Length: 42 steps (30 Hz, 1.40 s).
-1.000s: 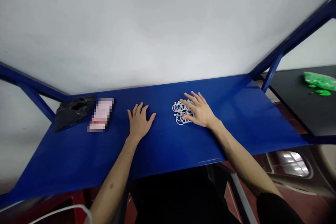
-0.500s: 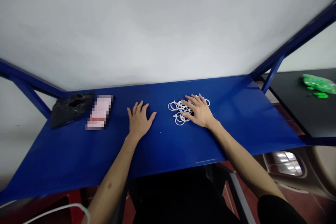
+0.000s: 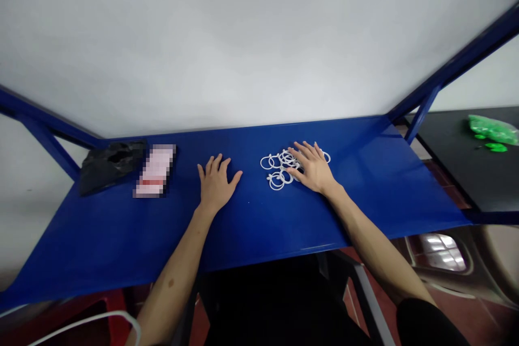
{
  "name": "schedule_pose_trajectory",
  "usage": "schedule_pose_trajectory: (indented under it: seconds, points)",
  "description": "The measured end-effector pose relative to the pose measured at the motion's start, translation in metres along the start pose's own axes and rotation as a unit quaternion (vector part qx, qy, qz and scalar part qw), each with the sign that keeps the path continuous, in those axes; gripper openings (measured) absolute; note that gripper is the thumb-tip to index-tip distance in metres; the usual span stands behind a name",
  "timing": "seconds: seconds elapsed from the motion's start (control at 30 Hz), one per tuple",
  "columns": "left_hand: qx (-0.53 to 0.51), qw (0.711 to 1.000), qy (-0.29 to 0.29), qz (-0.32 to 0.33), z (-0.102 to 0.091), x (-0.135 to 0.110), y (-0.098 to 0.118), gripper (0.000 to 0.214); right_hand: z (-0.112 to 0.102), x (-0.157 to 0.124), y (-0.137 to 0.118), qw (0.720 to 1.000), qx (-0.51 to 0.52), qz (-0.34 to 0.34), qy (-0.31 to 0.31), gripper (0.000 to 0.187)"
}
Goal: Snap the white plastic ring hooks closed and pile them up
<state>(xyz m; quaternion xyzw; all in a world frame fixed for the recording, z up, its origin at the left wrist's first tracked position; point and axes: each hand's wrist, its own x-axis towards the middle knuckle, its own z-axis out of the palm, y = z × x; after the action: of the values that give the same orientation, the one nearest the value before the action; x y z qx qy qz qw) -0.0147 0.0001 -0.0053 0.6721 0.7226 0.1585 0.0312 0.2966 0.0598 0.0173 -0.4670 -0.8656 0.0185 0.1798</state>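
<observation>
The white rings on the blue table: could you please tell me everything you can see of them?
The white rings are thin loops, plastic by their look, several with a small tab. They lie loosely overlapping on the blue table, partly covered by the spread right hand, whose fingers seem to touch them; their exact number is hidden.

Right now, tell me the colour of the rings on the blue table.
The rings are plain white; the head view shows them best.

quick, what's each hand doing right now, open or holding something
Left hand: open, palm down on the blue table, holding nothing visible.
Right hand: open, fingers spread over the white rings.
</observation>
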Motion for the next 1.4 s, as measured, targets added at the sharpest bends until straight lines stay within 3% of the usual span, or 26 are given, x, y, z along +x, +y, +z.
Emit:
schedule_pose_trajectory:
  seconds: [0.2,0.33,0.47,0.63,0.87,1.13,1.4]
  points:
    - [0.006,0.999,0.034,0.013,-0.003,0.0,0.002,0.051,-0.01,-0.001,0.001,0.998,0.011,-0.011,0.066,0.067]
    - [-0.013,0.986,0.111,0.122,-0.009,-0.01,0.025,0.031,-0.014,-0.002,0.001,0.994,0.022,-0.011,0.106,0.062]
    - [-0.03,0.952,0.085,0.294,-0.009,-0.026,0.062,0.026,-0.015,-0.001,-0.002,0.992,0.03,-0.029,0.122,0.057]
    - [0.013,0.947,0.058,0.315,-0.002,-0.035,0.082,0.024,-0.014,0.0,-0.011,0.991,0.043,-0.068,0.104,0.044]
    - [0.01,0.947,0.043,0.319,-0.005,-0.024,0.068,0.023,-0.011,-0.003,-0.021,0.982,0.068,-0.16,0.07,0.034]
    - [-0.03,0.96,0.006,0.279,-0.018,-0.006,0.035,0.024,-0.012,-0.004,-0.025,0.983,0.061,-0.176,0.012,0.038]
    - [-0.022,0.953,0.019,0.302,-0.016,-0.005,0.032,0.021,-0.006,-0.004,-0.047,0.97,0.037,-0.24,0.01,0.034]
